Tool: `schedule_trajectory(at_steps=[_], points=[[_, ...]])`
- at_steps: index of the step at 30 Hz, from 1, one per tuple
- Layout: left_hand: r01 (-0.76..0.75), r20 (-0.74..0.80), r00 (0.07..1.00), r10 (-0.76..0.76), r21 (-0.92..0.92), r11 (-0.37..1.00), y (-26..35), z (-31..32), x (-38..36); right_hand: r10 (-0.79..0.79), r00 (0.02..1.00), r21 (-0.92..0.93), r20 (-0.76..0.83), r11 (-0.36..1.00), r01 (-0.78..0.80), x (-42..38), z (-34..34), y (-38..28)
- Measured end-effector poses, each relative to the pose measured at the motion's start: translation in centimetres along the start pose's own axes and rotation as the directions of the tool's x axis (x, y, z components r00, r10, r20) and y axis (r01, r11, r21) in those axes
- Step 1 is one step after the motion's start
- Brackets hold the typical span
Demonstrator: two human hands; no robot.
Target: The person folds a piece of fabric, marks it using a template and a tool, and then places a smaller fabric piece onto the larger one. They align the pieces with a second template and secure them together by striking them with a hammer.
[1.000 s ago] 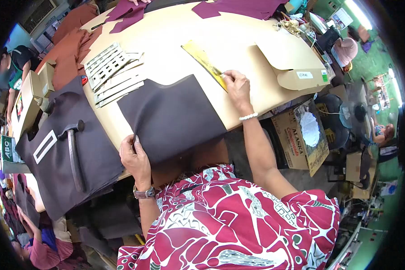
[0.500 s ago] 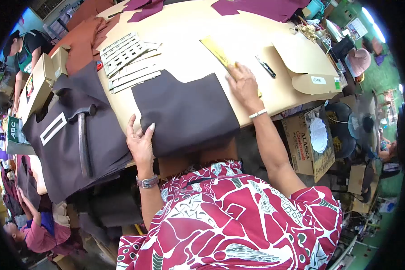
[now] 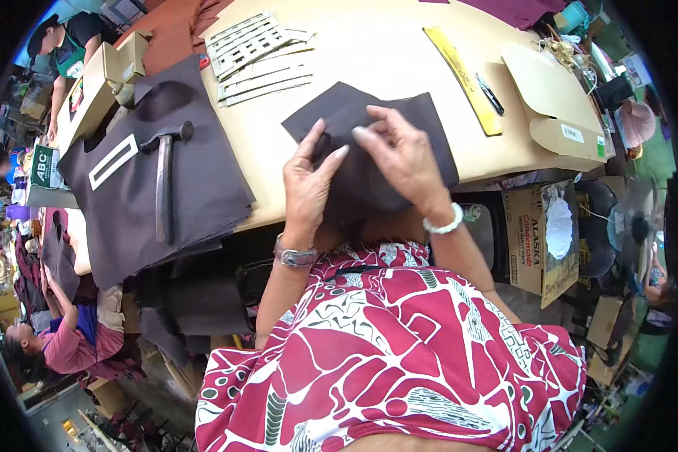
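A dark brown sheet (image 3: 422, 124) lies at the table's front edge, partly hanging toward my lap. My left hand (image 3: 309, 181) is at the sheet's left side, thumb and forefinger curved with the dark material between them. Over the sheet's middle is my right hand (image 3: 403, 154), its fingers bent and apart, somewhat blurred; nothing shows in it. A yellow ruler (image 3: 467, 83) lies to the right, with a black cutter (image 3: 490, 94) beside it. Slotted pale templates (image 3: 248, 49) are at the upper left.
A hammer (image 3: 164, 184) and a white rectangular frame (image 3: 114, 162) rest on stacked dark sheets (image 3: 203, 166) at left. An open cardboard folder (image 3: 554, 105) is at right, above a carton (image 3: 526, 241). Two people (image 3: 75, 335) are at the left side.
My right hand has left the yellow ruler and moved left over the dark sheet. My left hand has risen along the sheet's edge. The whole view has shifted.
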State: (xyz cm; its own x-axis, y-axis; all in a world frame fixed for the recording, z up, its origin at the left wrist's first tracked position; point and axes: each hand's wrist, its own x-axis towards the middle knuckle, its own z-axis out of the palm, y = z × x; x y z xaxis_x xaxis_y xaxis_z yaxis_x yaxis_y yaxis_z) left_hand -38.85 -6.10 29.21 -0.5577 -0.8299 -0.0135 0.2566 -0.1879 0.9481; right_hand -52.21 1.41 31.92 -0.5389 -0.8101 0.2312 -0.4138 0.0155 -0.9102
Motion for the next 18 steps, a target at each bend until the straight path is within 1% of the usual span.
schedule_trajectory(at_steps=[1,2,3,5,6,7,9,10,11,13,14,17,18], points=[[-0.032,0.022,0.999,0.032,-0.035,0.999,-0.1,0.7,-0.1,-0.027,0.999,0.055,-0.026,0.998,0.028,-0.6,1.1,0.4],[-0.03,0.053,0.998,0.035,-0.091,0.995,-0.5,1.0,-0.2,-0.013,0.998,0.06,-0.054,0.998,0.016,-1.0,1.7,0.0],[-0.073,0.041,0.996,0.078,-0.104,0.992,-0.8,1.6,-0.5,0.003,0.997,0.067,-0.08,0.998,0.003,-1.2,2.1,-0.3],[-0.165,0.016,0.986,0.168,-0.128,0.978,-1.0,2.5,-0.9,-0.039,0.991,0.093,-0.124,0.994,0.051,-1.5,2.8,0.7],[-0.161,0.091,0.981,0.172,-0.116,0.98,-0.8,2.4,-1.1,-0.06,0.987,0.103,-0.149,0.992,0.076,-1.5,3.0,1.1],[-0.158,0.081,0.983,0.166,-0.097,0.983,-0.9,2.3,-1.3,0.057,0.993,0.211,-0.106,0.977,-0.033,-1.7,2.7,1.4],[-0.159,0.059,0.985,0.162,-0.061,0.985,-0.8,2.2,-1.6,0.264,0.964,0.404,0.016,0.881,-0.248,-1.7,1.9,1.7],[-0.194,0.055,0.979,0.196,-0.048,0.98,-0.5,2.1,-1.7,0.327,0.944,0.491,0.046,0.816,-0.307,-1.8,1.4,1.4],[-0.256,0.001,0.967,0.256,0.055,0.965,0.1,1.8,-1.7,0.346,0.933,0.63,0.103,0.702,-0.33,-1.7,0.3,1.5],[-0.188,0.032,0.981,0.191,-0.066,0.98,0.1,-0.4,-0.7,0.314,0.929,0.741,0.196,0.573,-0.35,-1.2,-2.2,3.4],[-0.151,0.059,0.986,0.157,-0.088,0.985,0.9,-0.1,-0.9,0.32,0.931,0.649,0.179,0.672,-0.356,-1.3,-2.5,2.0],[-0.148,0.137,0.979,0.149,-0.018,0.989,-0.7,2.9,-1.1,0.278,0.952,0.463,0.126,0.833,-0.304,-1.4,0.4,-0.4],[-0.144,0.122,0.982,0.146,-0.026,0.989,-1.0,3.6,-1.2,0.245,0.967,0.443,0.07,0.861,-0.251,-1.4,1.0,0.1]])
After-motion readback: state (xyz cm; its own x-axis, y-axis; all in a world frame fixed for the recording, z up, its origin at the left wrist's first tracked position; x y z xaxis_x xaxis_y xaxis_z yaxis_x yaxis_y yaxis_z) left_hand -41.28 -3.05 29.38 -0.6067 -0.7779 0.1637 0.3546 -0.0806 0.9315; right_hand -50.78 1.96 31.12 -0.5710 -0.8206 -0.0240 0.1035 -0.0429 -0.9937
